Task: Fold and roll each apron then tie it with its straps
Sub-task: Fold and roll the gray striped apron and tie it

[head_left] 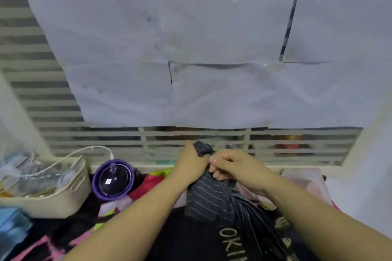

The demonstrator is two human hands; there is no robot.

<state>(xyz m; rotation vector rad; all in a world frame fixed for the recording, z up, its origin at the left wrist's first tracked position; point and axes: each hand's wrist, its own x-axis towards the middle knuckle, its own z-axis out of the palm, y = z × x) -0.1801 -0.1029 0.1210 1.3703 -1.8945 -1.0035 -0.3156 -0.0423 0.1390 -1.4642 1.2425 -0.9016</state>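
With my left hand [192,164] curled tight round the top of the striped apron [210,195], held up before me, and my right hand [233,167] pinching cloth just beside it, I'd squeeze the roll firmly while cinching.

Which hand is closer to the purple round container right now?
Left. The left hand, gripping the striped apron, is to the right of the purple container in the picture. The right hand is farther right still, pinching the same apron.
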